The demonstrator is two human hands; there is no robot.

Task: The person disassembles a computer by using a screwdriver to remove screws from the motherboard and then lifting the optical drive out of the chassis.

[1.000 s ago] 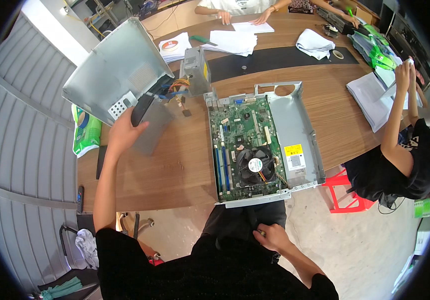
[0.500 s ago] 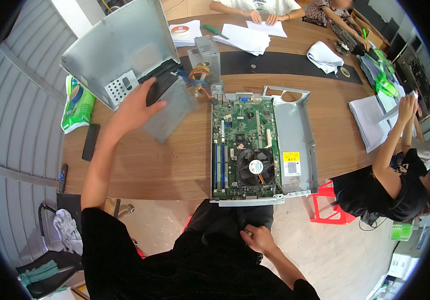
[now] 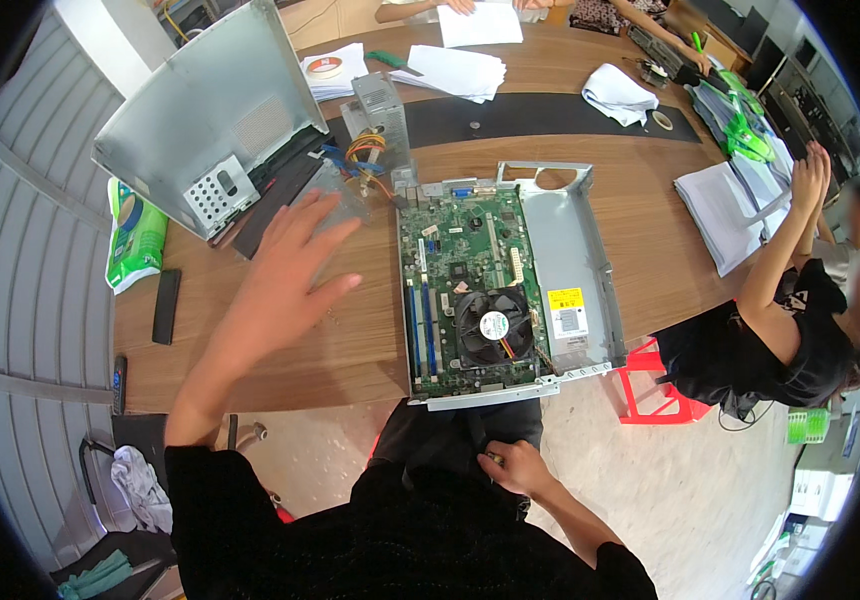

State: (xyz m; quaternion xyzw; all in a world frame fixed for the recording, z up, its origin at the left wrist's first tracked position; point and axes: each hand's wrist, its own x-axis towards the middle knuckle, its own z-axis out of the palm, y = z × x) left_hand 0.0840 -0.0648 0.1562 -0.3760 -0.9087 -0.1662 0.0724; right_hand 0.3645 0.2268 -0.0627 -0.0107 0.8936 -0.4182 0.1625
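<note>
My left hand (image 3: 295, 265) hovers over the table with its fingers spread, holding nothing. Beneath and beyond it lie a black strip-shaped part (image 3: 275, 205) and a clear grey sheet (image 3: 352, 200), partly hidden by the hand. Close to my lap, my right hand (image 3: 515, 467) is closed around something small with a bit of yellow showing; its kind is hidden. Between the hands, at the table's front edge, sits an opened computer case (image 3: 572, 250) with a green motherboard (image 3: 460, 235) and a black cooling fan (image 3: 493, 326).
A large metal case cover (image 3: 210, 115) stands tilted at the back left, beside a power supply (image 3: 382, 105) with coloured wires. A green packet (image 3: 135, 240) and a black bar (image 3: 167, 306) lie leftward. Papers (image 3: 455, 72) lie farther back. Other people sit around the table.
My left hand has lifted away from the black part by the cover and come nearer to me. My right hand stays closed near my lap. The whole view has shifted slightly.
</note>
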